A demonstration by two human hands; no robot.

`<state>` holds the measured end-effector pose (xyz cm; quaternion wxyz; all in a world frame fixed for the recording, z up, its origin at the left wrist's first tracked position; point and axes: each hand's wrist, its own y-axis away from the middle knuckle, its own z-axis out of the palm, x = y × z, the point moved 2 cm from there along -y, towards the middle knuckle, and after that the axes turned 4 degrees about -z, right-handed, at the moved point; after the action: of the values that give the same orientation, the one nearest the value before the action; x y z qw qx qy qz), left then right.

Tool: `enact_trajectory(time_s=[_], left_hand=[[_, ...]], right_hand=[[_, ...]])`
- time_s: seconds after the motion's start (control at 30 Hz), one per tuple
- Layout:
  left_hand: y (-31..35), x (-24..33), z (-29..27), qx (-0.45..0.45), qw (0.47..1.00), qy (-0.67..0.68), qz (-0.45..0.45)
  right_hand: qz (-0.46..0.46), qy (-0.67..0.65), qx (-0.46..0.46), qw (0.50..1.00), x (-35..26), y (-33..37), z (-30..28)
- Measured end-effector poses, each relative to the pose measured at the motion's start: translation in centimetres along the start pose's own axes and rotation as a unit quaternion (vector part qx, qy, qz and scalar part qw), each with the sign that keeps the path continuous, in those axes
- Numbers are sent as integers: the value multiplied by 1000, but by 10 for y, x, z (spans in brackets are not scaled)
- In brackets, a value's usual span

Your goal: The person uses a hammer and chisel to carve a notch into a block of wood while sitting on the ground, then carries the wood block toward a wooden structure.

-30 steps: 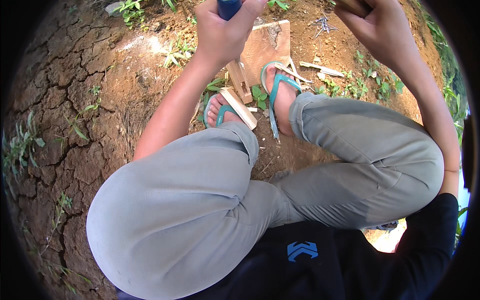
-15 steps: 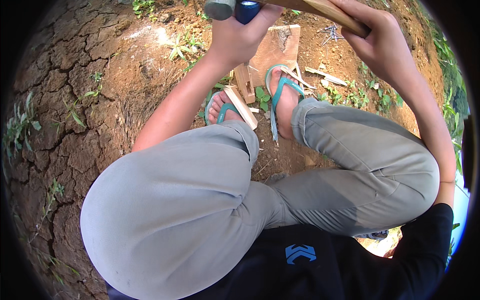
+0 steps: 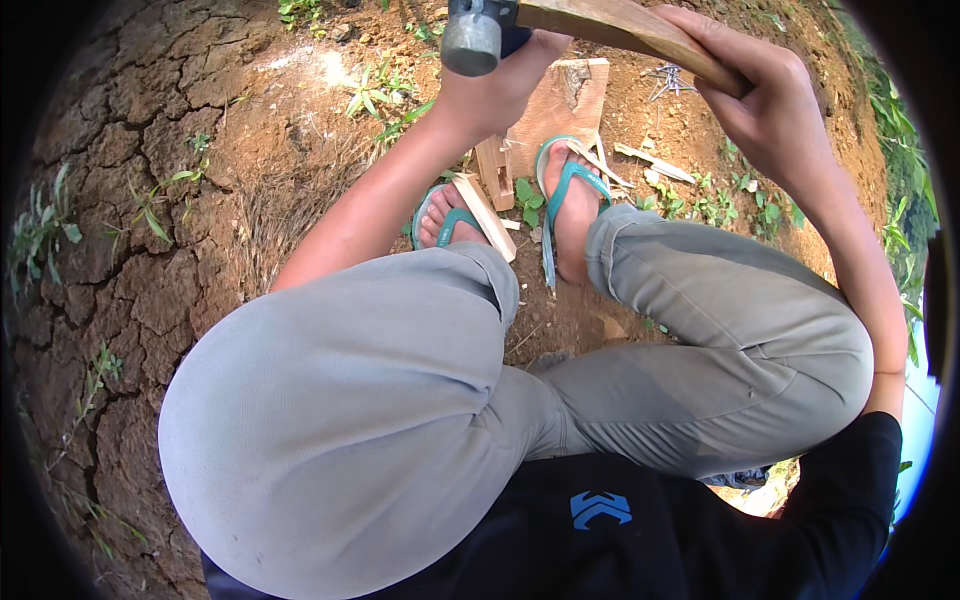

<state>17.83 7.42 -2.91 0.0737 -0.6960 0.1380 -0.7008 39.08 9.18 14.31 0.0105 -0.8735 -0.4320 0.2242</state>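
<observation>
My right hand [image 3: 765, 85] is closed round the wooden handle of a hammer [image 3: 640, 32], near its end. The hammer's grey metal head is at the top edge, over my left hand [image 3: 500, 92]. My left hand is closed on a dark blue, round-ended handle [image 3: 516, 40], mostly covered by the hammer head; its lower end is hidden. Below my left wrist, a notched wooden piece [image 3: 493, 172] stands beside a flat wooden board [image 3: 555, 110]. A split stick of wood [image 3: 484, 216] lies across my left foot.
Both feet, in green flip-flops [image 3: 562, 205], are close to the wood. Several nails [image 3: 668, 80] lie in a small pile on the soil at right. Wood splinters [image 3: 655, 162] and small weeds [image 3: 712, 200] are scattered nearby. Cracked dry earth [image 3: 130, 240] covers the left side.
The hammer head has moved right and down in the picture, now covering most of the blue handle. Both hands appear slightly further right and lower, as the whole view shifts a little.
</observation>
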Motion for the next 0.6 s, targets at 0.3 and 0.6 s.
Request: enact_trajectory(time_s=[0.3, 0.6], left_hand=[[8, 16, 14, 120, 993, -24, 5], [-16, 20, 44, 251, 963, 98, -21]], right_hand=[[122, -43, -54, 990, -17, -11, -13], [26, 29, -94, 995, 2, -4, -2]])
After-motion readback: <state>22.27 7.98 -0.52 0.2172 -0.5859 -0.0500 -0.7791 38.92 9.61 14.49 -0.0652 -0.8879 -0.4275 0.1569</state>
